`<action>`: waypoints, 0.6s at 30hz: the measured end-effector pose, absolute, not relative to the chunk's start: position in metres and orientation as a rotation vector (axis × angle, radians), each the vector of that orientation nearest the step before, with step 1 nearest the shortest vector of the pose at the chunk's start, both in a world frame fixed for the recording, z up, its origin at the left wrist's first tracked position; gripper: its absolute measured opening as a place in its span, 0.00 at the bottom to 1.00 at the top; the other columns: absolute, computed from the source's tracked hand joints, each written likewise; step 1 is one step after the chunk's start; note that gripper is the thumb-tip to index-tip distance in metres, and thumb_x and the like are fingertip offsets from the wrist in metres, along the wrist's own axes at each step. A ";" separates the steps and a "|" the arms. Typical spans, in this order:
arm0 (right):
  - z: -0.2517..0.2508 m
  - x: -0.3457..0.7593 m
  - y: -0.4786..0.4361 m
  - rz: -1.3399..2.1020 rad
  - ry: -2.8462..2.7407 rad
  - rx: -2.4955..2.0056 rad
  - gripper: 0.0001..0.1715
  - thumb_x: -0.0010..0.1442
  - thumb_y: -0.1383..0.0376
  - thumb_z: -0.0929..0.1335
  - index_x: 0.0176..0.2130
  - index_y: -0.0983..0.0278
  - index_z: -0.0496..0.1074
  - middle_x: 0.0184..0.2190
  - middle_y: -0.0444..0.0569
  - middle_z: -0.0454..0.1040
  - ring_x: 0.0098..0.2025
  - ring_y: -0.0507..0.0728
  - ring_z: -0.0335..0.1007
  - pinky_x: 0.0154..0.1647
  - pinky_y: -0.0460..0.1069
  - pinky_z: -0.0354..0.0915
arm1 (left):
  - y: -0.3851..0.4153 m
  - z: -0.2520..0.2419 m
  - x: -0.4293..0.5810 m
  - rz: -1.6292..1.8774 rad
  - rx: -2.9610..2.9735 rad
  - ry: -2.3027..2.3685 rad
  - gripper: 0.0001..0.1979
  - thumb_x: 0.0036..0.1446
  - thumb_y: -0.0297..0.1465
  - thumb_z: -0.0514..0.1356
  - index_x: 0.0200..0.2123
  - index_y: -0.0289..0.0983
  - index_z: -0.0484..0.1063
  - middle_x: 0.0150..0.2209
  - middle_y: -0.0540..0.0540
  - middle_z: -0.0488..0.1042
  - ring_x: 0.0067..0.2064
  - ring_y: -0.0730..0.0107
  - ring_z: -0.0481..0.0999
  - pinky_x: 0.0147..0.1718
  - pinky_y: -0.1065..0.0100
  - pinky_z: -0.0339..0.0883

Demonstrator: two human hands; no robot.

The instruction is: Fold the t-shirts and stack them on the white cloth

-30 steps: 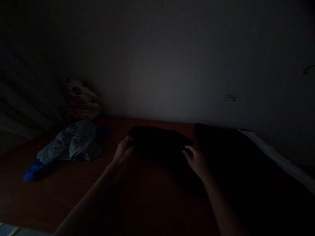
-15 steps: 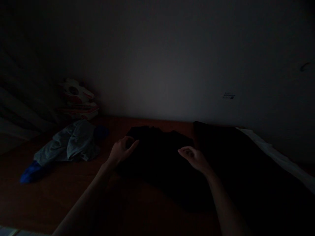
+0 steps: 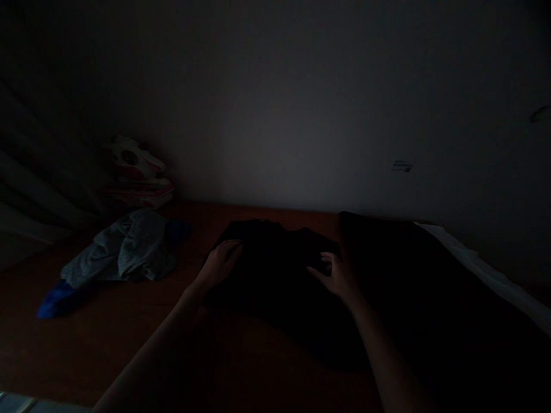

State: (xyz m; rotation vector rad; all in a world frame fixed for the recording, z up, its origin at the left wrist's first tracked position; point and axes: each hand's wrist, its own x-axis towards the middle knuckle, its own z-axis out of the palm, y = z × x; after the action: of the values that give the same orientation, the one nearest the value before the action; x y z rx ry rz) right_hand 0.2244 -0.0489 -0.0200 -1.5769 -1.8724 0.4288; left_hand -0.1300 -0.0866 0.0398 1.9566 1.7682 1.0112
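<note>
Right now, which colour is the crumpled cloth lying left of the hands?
Pale grey-blue cloth with a bright blue end, head view.

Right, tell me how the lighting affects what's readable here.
Head view: very dim, only the wall centre faintly lit; both hands, left and right, show on the black cloth, whose folds are lost in darkness; the grey garment reads better.

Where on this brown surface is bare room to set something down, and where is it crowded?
Bare brown surface shows in front, between the grey-blue garment and the left hand. A narrow strip runs behind the black garment along the wall. The right is crowded: the right hand and a large dark cloth cover it.
</note>
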 end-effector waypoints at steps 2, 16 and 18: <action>-0.022 0.224 -0.049 0.474 -1.872 -1.622 0.30 0.53 0.53 0.75 0.52 0.62 0.75 0.47 0.57 0.81 0.43 0.64 0.79 0.46 0.57 0.73 | -0.089 0.044 -0.127 1.116 1.770 1.716 0.25 0.62 0.51 0.53 0.49 0.41 0.75 0.52 0.44 0.80 0.55 0.54 0.77 0.58 0.57 0.67; 0.034 0.238 -0.073 1.526 -1.500 -1.129 0.28 0.52 0.40 0.67 0.25 0.61 0.76 0.24 0.49 0.77 0.30 0.60 0.74 0.38 0.54 0.68 | -0.106 0.070 -0.137 1.120 1.325 1.203 0.33 0.60 0.59 0.48 0.16 0.41 0.63 0.10 0.52 0.57 0.15 0.71 0.60 0.25 0.65 0.65; 0.031 0.233 -0.069 1.356 -1.574 -1.269 0.34 0.56 0.35 0.64 0.29 0.61 0.76 0.25 0.50 0.78 0.29 0.59 0.74 0.38 0.54 0.68 | -0.102 0.068 -0.135 1.186 1.475 1.485 0.30 0.58 0.59 0.53 0.20 0.40 0.67 0.16 0.50 0.68 0.22 0.68 0.69 0.28 0.66 0.67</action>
State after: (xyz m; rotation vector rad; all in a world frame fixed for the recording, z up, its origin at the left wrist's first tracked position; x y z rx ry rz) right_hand 0.2325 -0.0693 0.0307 -1.2694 -1.5741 1.3559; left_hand -0.1351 -0.1015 0.0682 1.4747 1.4851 1.1859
